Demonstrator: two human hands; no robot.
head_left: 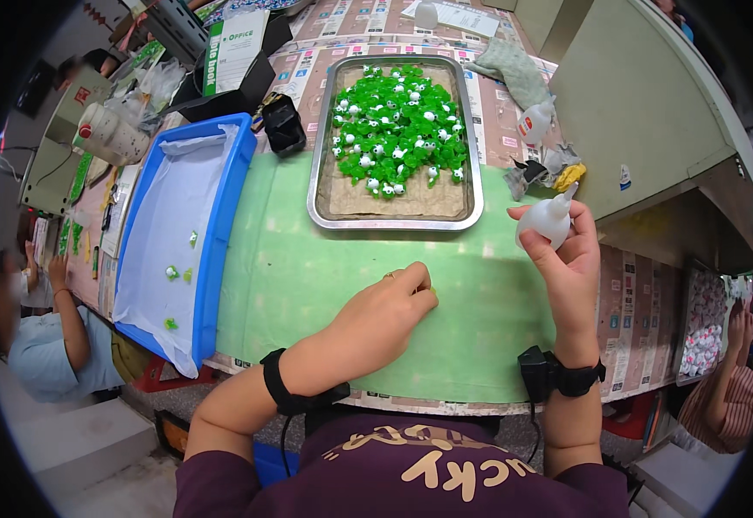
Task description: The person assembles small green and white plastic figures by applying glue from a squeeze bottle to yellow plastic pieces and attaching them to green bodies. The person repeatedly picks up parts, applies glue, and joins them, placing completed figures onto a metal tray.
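My left hand (383, 318) is over the green mat (471, 345), thumb and fingers pinched together. A speck of yellow-green shows at its fingertips; the fingers hide the rest, so I cannot name it. Raised at the right, my right hand (571, 250) grips a white squeeze bottle (547, 221) with its nozzle pointing up and to the right. Beyond both hands stands a metal tray (325, 222) lined with brown paper, heaped with small green pieces (398, 129) that carry white round parts with black dots.
Left of the mat, a blue tray (221, 259) lined with white sheet holds several small green pieces (172, 273). A black box (282, 125) and a notebook (237, 52) are behind it. At the right are a cabinet (661, 129), another bottle (534, 123) and a cloth (515, 73). Other people sit at both sides.
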